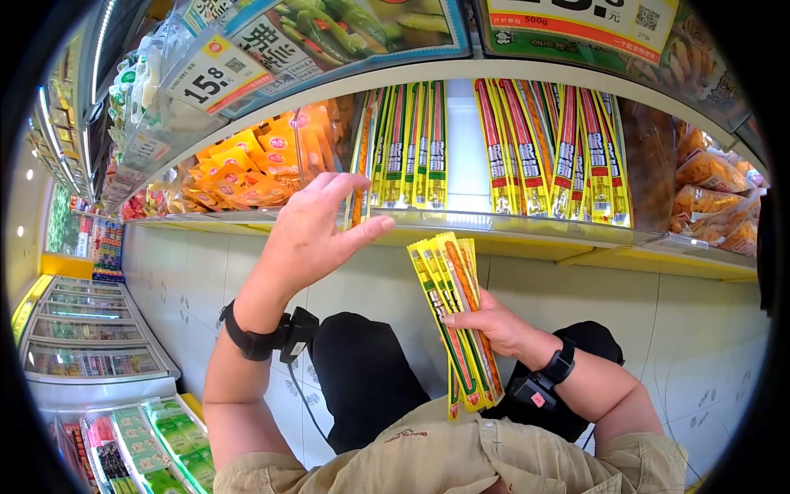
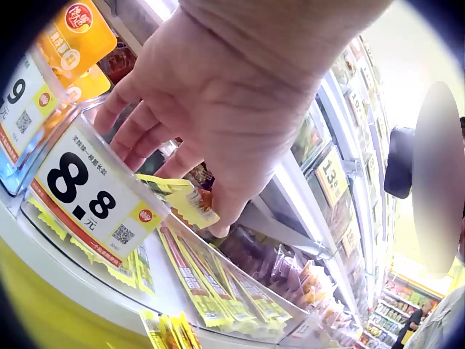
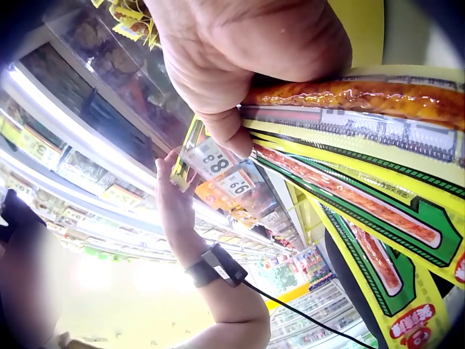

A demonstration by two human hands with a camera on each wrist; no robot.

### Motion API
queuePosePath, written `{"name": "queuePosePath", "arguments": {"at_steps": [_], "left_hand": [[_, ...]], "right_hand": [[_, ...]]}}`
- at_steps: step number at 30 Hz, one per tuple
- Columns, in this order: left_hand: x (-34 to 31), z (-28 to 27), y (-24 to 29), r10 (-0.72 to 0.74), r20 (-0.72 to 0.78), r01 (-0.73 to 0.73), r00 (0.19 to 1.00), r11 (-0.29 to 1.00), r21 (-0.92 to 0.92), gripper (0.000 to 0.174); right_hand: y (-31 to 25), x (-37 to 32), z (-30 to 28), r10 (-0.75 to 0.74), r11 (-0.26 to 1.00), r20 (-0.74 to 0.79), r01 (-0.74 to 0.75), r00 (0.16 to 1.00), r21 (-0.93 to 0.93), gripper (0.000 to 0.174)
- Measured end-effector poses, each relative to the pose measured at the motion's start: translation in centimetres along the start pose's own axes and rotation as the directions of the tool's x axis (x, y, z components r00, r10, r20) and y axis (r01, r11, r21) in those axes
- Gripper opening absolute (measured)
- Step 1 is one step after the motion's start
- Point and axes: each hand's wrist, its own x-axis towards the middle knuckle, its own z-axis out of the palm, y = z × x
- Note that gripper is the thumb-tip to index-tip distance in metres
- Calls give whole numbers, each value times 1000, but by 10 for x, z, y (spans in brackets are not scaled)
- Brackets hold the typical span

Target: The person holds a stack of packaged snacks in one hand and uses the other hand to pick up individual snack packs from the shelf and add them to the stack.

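In the head view my left hand [image 1: 313, 226] reaches to the shelf's front edge, thumb and fingers curled round the lower end of a long yellow snack-stick packet [image 1: 357, 207]. The left wrist view shows this packet's end [image 2: 192, 203] between the thumb and the fingers, beside the 8.8 price tag [image 2: 80, 185]. Lower down, in front of my body, my right hand [image 1: 502, 325] grips a fanned bundle of similar snack-stick packets [image 1: 448, 288]. Its thumb lies across them. Orange sticks show through the clear windows of the bundle [image 3: 349, 185] in the right wrist view.
More snack-stick packets stand in two groups, left [image 1: 411, 152] and right [image 1: 564, 156], behind a clear shelf lip [image 1: 527, 224]. Orange bags [image 1: 263, 156] fill the section to the left. Other bagged snacks [image 1: 712, 185] lie at right. A chest freezer [image 1: 90, 329] stands far left.
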Motion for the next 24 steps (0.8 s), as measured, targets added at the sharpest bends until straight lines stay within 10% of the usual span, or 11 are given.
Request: {"name": "queuePosePath", "arguments": {"at_steps": [11, 15, 24], "left_hand": [[7, 4, -36, -124, -154, 99, 980, 982, -160, 25], [21, 16, -35, -291, -118, 143, 949, 735, -662, 25], [42, 35, -30, -219, 188, 268, 957, 916, -299, 36]], "right_hand": [[-5, -4, 0, 14, 1000, -2, -14, 1000, 24, 42], [-2, -3, -3, -18, 1000, -14, 18, 1000, 15, 41], [0, -2, -6, -7, 1000, -45, 6, 999, -14, 42]]}}
